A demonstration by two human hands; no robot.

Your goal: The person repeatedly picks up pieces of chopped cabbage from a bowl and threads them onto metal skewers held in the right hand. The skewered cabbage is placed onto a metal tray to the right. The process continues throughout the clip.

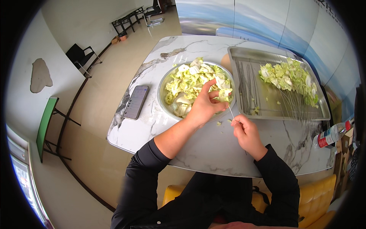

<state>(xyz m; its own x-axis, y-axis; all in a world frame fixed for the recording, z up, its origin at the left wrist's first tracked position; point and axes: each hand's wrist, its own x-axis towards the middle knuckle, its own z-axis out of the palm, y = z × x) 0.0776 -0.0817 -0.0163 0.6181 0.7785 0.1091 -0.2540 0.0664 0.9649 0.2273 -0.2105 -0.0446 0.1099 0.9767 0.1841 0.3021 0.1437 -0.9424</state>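
Note:
My left hand (pixel 207 103) is over the right side of a round metal bowl (pixel 161 98) of torn cabbage leaves (pixel 187 77), its fingers and thumb pinching a pale green leaf piece (pixel 225 95). My right hand (pixel 246 133), just beyond the bowl's near rim, grips a thin metal skewer (pixel 232 113) whose upper part meets that leaf piece. Right of the bowl, a rectangular steel tray (pixel 281 116) holds bare skewers (pixel 248 86) on its left and skewers threaded with cabbage leaves (pixel 288 75) on its right.
A smartphone (pixel 136 102) lies left of the bowl on the marble-patterned table (pixel 200 148). A plastic bottle with a red cap (pixel 331 134) lies at the right edge. Small leaf scraps (pixel 218 123) are near the bowl. A yellow seat (pixel 316 191) is below the table.

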